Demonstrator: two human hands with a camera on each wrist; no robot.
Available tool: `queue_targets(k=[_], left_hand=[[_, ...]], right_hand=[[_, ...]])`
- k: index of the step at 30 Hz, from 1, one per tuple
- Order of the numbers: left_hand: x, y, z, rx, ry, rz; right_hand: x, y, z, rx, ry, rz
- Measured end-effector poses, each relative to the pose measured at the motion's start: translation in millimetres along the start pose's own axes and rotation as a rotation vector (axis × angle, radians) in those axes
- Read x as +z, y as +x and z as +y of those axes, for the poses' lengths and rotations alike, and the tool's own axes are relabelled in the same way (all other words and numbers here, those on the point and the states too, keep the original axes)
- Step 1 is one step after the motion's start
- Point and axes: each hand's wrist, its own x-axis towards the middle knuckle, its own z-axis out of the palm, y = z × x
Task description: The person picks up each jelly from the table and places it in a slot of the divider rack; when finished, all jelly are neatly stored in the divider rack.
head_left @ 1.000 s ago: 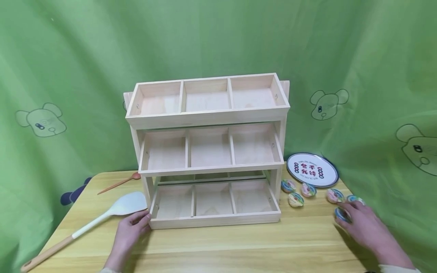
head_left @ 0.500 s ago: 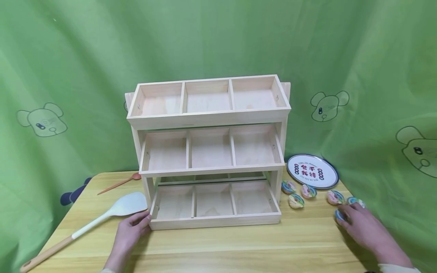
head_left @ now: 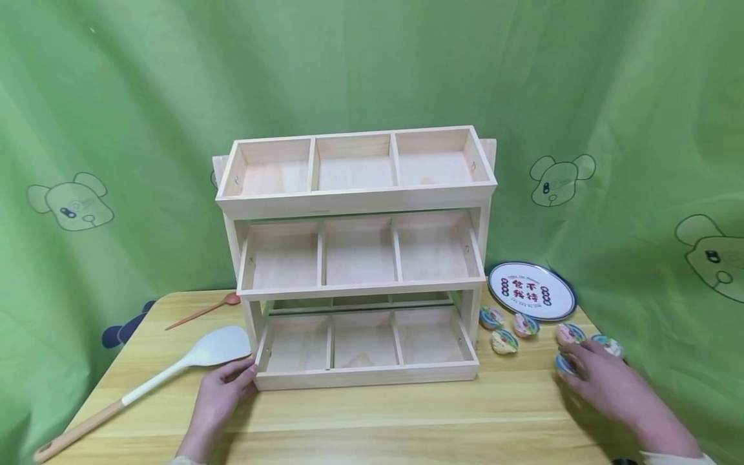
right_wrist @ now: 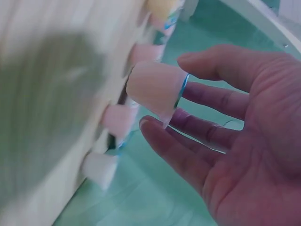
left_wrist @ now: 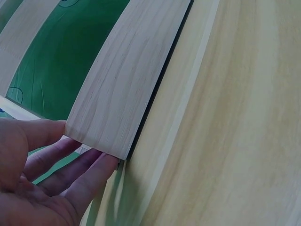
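A three-tier wooden rack (head_left: 354, 201) stands on the table, each tier a tray split into three compartments. My left hand (head_left: 219, 395) holds the front left corner of the bottom tray (head_left: 366, 378). In the left wrist view, the thumb meets the upper corner of the tray's front board (left_wrist: 117, 80) and the fingers meet its end. At the right, my right hand (head_left: 607, 387) holds a jelly cup (head_left: 564, 366) between thumb and fingers. Its pale tapered side (right_wrist: 153, 87) shows in the right wrist view. More jelly cups, such as a pink one (head_left: 570, 334), lie close by.
Behind the jelly cups lies an oval plate (head_left: 531, 290) with red lettering. Left of the rack are a white spatula (head_left: 215, 347) with a wooden handle and a small reddish spoon (head_left: 230, 299). A green curtain (head_left: 349, 64) hangs around the table (head_left: 372, 426).
My right hand has shifted a little to the left, and the jelly cup at its fingers has moved left with it. The left hand and the rack have stayed in place.
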Motion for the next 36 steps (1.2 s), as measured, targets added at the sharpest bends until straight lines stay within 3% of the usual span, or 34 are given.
queue_targets(k=[13,27,36], left_hand=[[-1.5,0.7,-1.4,-0.011,-0.015,-0.009],[-2.2,1.7,-3.7,0.001,-0.036,-0.007],[-1.4,3.3,-3.0,-0.006,-0.049,-0.011]], right_hand=[[-10.1,5.2,-43.3,-0.151,-0.013,0.056],[-25.5,16.2,-88.4,-0.206,0.014,0.042],[-26.7,28.7,-107.9,-0.307,0.062,0.074]])
